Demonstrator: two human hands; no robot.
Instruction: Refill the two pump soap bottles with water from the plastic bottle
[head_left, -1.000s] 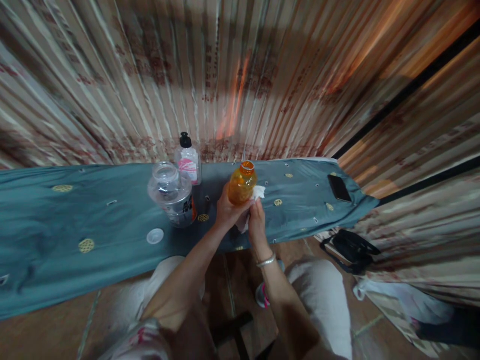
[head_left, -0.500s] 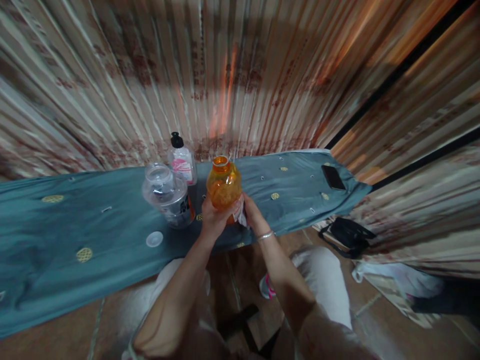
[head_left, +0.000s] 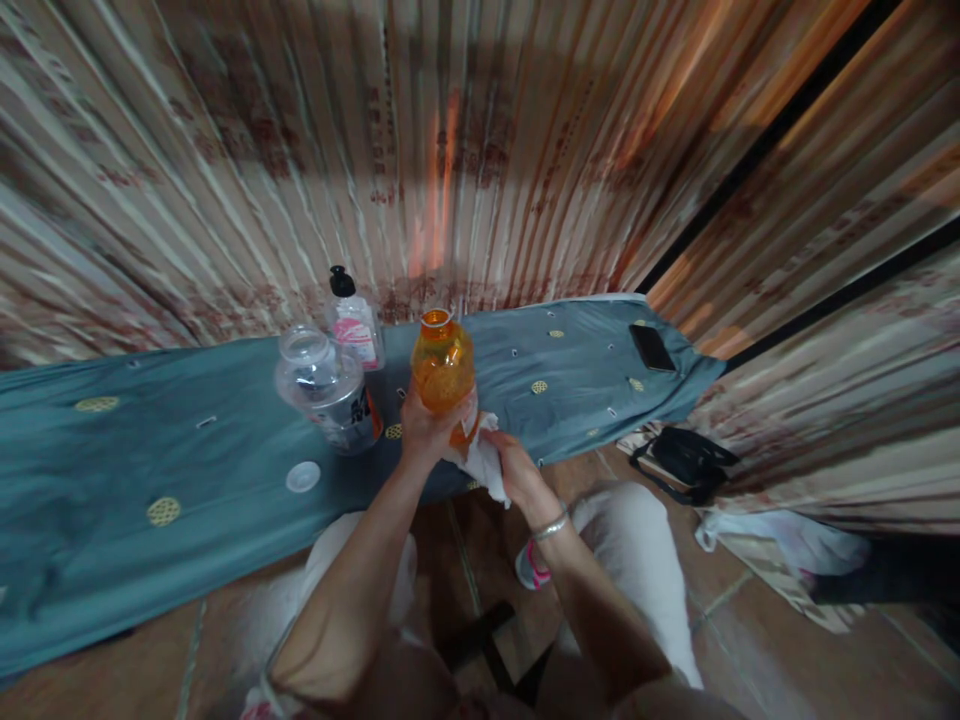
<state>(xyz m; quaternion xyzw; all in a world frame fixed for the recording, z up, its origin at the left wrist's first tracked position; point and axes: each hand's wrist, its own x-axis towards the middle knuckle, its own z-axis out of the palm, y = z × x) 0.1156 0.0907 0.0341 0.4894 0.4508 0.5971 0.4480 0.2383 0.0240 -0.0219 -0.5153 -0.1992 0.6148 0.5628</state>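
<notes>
An orange see-through bottle (head_left: 442,365) with an uncapped neck stands upright in front of me. My left hand (head_left: 426,428) is wrapped round its lower left side. My right hand (head_left: 517,468) pinches a crumpled white tissue (head_left: 484,460), which lies against the bottle's lower right side and hangs down below it. Left of the bottle stands a large clear jar (head_left: 326,395) with an open mouth and a dark and orange label. Behind the jar is a pump bottle (head_left: 354,325) with a black top and pink label. A white round lid (head_left: 303,477) lies near the jar.
A teal cloth (head_left: 225,440) with yellow motifs covers the long table. A dark phone (head_left: 652,347) lies at its right end. Patterned curtains (head_left: 450,150) hang close behind. A black bag (head_left: 686,462) and a pale plastic bag (head_left: 795,540) rest on the floor at right.
My right hand has moved down and right with the tissue, so more of the tissue shows. My left hand keeps its hold on the bottle. The view has shifted slightly.
</notes>
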